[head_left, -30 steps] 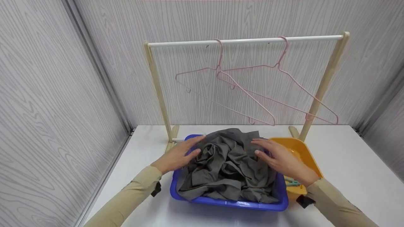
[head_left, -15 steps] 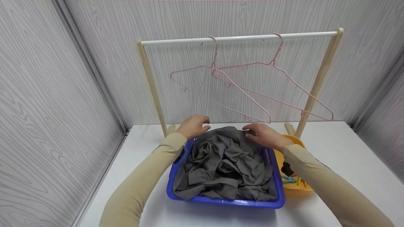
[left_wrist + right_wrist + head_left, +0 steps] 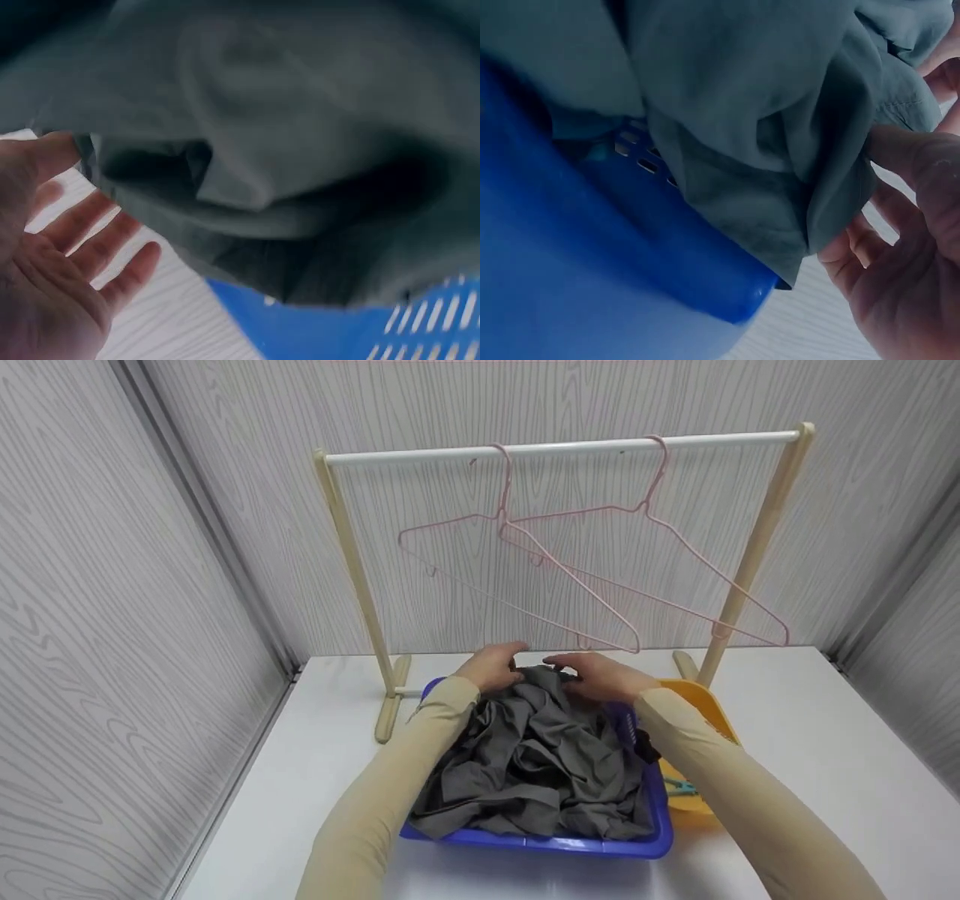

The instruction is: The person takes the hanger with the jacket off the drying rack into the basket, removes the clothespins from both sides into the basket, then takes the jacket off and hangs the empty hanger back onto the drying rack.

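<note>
A crumpled dark grey cloth [image 3: 525, 750] fills the blue basket [image 3: 570, 846]. At its far edge my left hand [image 3: 491, 667] has its fingers spread, the thumb touching the fabric; in the left wrist view that hand [image 3: 67, 262] shows its fingers apart below the cloth's edge [image 3: 262, 187]. My right hand [image 3: 604, 676] is at the same far edge, a short way to the right. In the right wrist view a fold of cloth [image 3: 780, 150] lies between the thumb and curled fingers of the right hand [image 3: 907, 255].
Behind the basket stands a rack with a white rail [image 3: 570, 448] and wooden legs. Two pink hangers, a left one [image 3: 570, 574] and a right one [image 3: 690, 547], hang from it. A yellow basket [image 3: 697, 701] holding a teal clothespin [image 3: 679, 787] sits at the right, partly behind the right arm.
Both hands have moved from above the sides of the basket to the far edge of the cloth and drawn closer together. The right hand has taken hold of the cloth there.
</note>
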Demonstrator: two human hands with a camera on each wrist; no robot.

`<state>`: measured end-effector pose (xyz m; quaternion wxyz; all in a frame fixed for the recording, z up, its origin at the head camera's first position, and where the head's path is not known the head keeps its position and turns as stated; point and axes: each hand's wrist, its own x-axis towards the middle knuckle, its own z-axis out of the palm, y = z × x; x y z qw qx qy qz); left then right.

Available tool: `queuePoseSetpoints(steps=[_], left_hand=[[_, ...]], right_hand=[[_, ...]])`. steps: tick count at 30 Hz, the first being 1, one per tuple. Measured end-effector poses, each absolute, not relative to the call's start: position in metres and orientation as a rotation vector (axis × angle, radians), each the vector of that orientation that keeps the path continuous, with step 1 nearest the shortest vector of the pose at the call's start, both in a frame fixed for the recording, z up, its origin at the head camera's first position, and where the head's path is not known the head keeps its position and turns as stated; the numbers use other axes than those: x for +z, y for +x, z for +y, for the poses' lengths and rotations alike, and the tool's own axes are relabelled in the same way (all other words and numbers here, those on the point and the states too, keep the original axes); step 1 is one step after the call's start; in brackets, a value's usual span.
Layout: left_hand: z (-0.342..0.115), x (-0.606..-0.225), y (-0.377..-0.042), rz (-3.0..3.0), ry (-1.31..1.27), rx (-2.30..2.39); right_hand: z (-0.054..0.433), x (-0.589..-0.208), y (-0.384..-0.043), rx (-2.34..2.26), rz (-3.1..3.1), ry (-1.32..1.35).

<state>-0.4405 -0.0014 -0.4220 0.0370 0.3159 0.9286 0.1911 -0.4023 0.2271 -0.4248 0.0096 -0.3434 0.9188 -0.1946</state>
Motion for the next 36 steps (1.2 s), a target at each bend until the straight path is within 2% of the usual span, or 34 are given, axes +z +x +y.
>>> queuePoseSetpoints(steps=[8,20,29,36], left_hand=[[0.006,-0.434,-0.443,2.853,1.065,0.522],[-0.004,-0.433,-0.441,2.895,1.198,0.643],[-0.029,-0.422,-0.428,2.676,1.354,0.841],[-0.036,-0.423,-0.413,2.566,1.214,0.969]], right_hand=[[0.219,-0.435,-0.403,-0.652,3.027,-1.086],[0.216,-0.434,-0.398,-0.614,3.165,-1.091],[0.216,-0.424,-0.368,-0.732,3.02,-1.172],[0.219,-0.421,-0.351,-0.878,2.91,-1.113]])
